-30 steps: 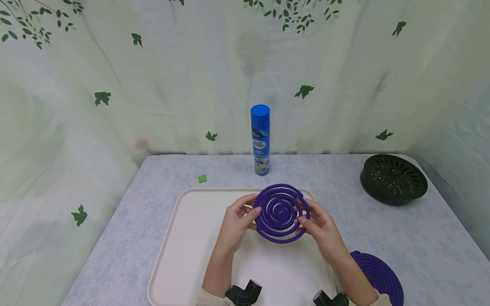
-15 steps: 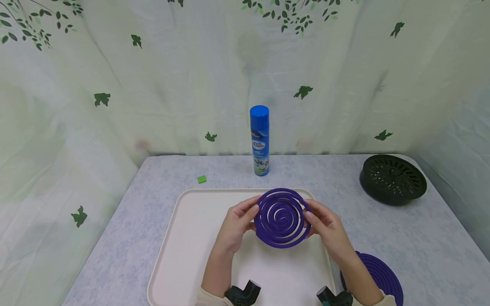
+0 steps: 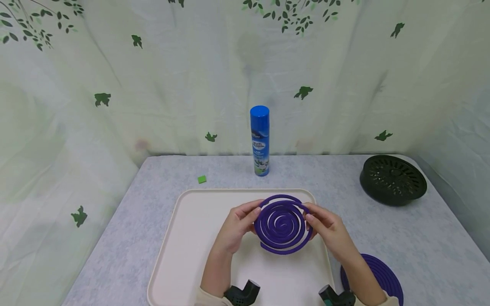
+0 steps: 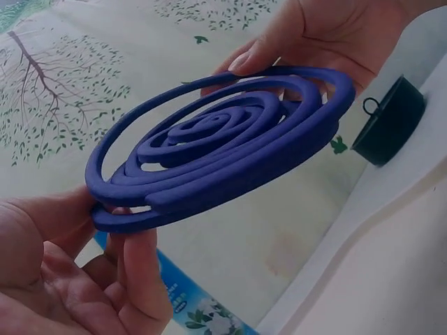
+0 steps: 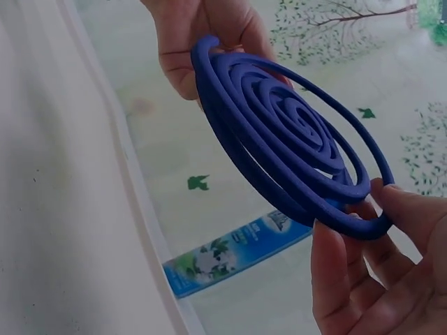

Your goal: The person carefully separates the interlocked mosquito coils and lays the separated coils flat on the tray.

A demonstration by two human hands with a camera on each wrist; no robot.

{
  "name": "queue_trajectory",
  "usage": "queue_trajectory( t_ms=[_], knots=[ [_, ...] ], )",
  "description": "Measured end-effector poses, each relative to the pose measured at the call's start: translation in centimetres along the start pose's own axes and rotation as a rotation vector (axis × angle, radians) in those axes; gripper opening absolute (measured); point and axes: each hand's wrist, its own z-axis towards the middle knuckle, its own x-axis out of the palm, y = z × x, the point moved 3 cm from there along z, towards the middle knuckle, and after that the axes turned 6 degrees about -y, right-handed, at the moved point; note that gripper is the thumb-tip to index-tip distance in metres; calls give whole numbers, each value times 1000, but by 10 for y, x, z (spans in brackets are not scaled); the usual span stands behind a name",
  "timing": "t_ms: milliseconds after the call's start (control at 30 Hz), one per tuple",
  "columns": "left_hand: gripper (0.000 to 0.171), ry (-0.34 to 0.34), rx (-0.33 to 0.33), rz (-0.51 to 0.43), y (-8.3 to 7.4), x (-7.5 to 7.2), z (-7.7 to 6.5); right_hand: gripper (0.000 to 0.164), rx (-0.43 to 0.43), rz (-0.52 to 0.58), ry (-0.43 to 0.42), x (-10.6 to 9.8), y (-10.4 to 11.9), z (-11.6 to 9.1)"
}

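A purple mosquito coil [image 3: 283,225] is held up above the white tray [image 3: 195,246]. My left hand [image 3: 238,223] pinches its left edge, thumb on the near face. At the opposite edge my right hand [image 3: 330,227] pinches the rim between thumb and fingers. Gaps show between the spiral's turns. In the left wrist view the coil's turns [image 4: 237,174] stand at different heights, with an outer strand end overlapping another. A free end of the coil [image 5: 204,47] points up beside the left hand in the right wrist view. Some fingertips are hidden behind the coil.
Another purple coil [image 3: 383,274] lies right of the tray, partly under the right forearm. A blue spray can [image 3: 260,142] stands behind the tray. A round, dark slotted holder [image 3: 394,180] sits back right. A small green square [image 3: 202,179] lies back left.
The coil has come down slightly and turned in my hands. My right fingers have shifted from among the turns to the right rim. Wider gaps now show at the coil's top and bottom.
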Motion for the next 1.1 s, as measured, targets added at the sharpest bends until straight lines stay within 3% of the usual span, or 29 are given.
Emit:
queue_trajectory(
  t_ms=[133,233,433,667,933,1100],
  knots=[
    [35,34,7,13,0,-1,-1,27,-33,6,31,-1,1,0],
    [35,20,6,-3,-1,-2,-1,26,-27,-1,14,0,1,0],
    [35,-41,28,-40,-2,-1,-1,23,104,74,-79,4,-1,0],
    [37,24,-5,-119,-2,4,-1,29,221,76,-191,5,-3,0],
    [35,72,-1,-201,-5,4,-3,29,248,199,-122,10,-1,0],
    [38,82,29,-191,-8,5,-3,26,244,248,-94,11,0,0]
  ],
)
